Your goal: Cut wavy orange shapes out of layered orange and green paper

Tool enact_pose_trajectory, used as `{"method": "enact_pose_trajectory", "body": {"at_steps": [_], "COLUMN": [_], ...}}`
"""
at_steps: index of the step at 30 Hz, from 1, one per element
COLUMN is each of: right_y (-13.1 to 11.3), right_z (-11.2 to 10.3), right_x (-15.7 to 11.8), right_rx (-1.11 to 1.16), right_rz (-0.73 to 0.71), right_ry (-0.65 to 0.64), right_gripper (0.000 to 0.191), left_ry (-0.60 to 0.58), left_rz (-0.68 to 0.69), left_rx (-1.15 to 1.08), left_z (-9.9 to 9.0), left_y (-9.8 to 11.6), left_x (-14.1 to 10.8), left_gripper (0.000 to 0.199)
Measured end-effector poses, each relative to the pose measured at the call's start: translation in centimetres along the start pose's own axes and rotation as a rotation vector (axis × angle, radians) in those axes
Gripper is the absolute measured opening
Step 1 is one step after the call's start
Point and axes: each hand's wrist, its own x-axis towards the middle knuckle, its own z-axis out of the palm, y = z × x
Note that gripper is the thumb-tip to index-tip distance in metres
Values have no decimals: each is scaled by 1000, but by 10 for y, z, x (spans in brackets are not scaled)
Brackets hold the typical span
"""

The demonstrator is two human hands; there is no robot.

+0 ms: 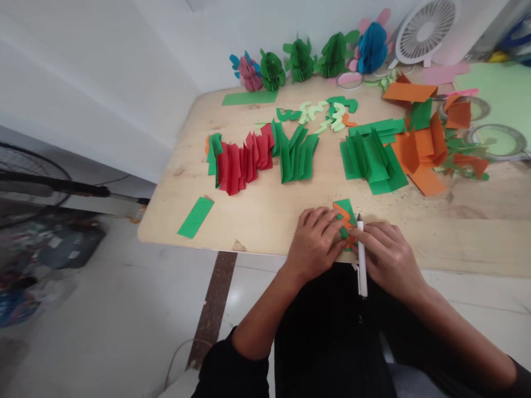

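At the table's front edge a green paper strip (343, 207) lies under a wavy orange paper cutout (342, 214). My left hand (314, 241) rests flat over their left side, its fingers stretched out and the fingertips on the cutout. From the right, my right hand (388, 251) grips a white pen (362, 260), whose dark end points up and away from me. The fingertips of this hand are beside the cutout. My hands hide part of the strip and the cutout.
Folded red papers (236, 166) and folded green papers (294, 155) stand mid-table. Another green pile (369, 160) and orange papers (423, 146) lie right. Pale green cutouts (313, 110) lie behind. Paper figures (301, 61) and a white fan (425, 32) line the wall.
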Motion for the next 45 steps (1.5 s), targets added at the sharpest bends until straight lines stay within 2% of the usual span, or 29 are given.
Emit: {"method": "enact_pose_trajectory", "body": {"at_steps": [16,32,45], "right_y": [5,5,5], "right_z": [-1,0,3], "right_x": [-2,-4,-6], "right_rx": [12,15,21], "right_rz": [-22,-31,-41], "right_ry": [-50,-25,13], "right_gripper": [43,37,46], "left_ry": [-3,0,25], "left_rz": [-8,-6,5], "left_rx": [-3,-17,-5], "left_z": [0,-1,0], "left_y": [0,1,1], "left_x": [0,0,-1], "left_gripper": [29,29,27]}}
